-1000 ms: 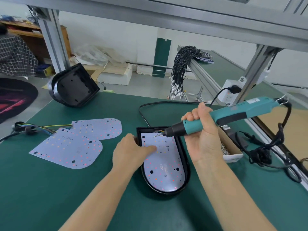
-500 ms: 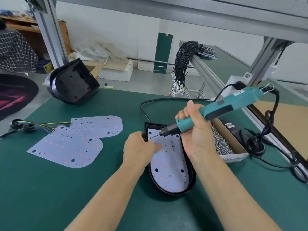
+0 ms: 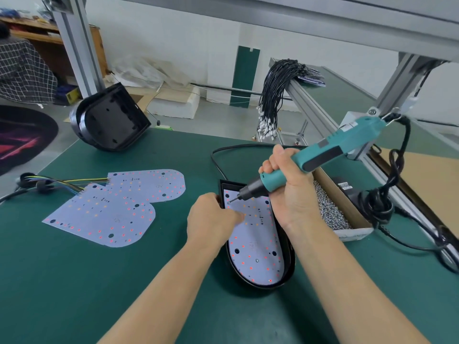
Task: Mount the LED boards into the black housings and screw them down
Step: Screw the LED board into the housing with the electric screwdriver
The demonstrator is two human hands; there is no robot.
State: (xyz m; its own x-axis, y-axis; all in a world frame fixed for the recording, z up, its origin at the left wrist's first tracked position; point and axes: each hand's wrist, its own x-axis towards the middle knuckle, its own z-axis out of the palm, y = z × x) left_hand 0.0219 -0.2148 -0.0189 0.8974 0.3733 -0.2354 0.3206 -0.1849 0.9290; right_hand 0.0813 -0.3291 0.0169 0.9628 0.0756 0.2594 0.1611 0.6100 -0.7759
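Taking the black housing [image 3: 289,265] in front of the person as the landmark: far to its upper left, at the far edge of the green mat [image 3: 74,281], a spare housing [image 3: 109,120] is tipped on its side with its hollow facing the camera and nothing in it. Left of the landmark, well apart from it, 2 loose LED boards [image 3: 119,207] lie flat and overlapping, coloured wires [image 3: 62,184] trailing off their far-left corner.

The left hand [image 3: 211,219] sits at the landmark's left rim, fingers reaching over onto the LED board [image 3: 253,247] seated inside; it appears to press the board down, though how far the fingers curl I cannot tell. The board fills the housing, its long axis running away from the person, the square end far, the rounded end near.

The right hand [image 3: 288,192] is wrapped firmly round the teal electric screwdriver [image 3: 323,155], which slants down to the left, its tip touching the board's far-left corner, just beyond the left fingers. That looks like the screw being driven, so the bit must stand over that hole.

Just right of the landmark, a cardboard box [image 3: 347,212] holds a heap of small silver screws [image 3: 327,209]. Beyond it a black cord [image 3: 380,202] lies bundled
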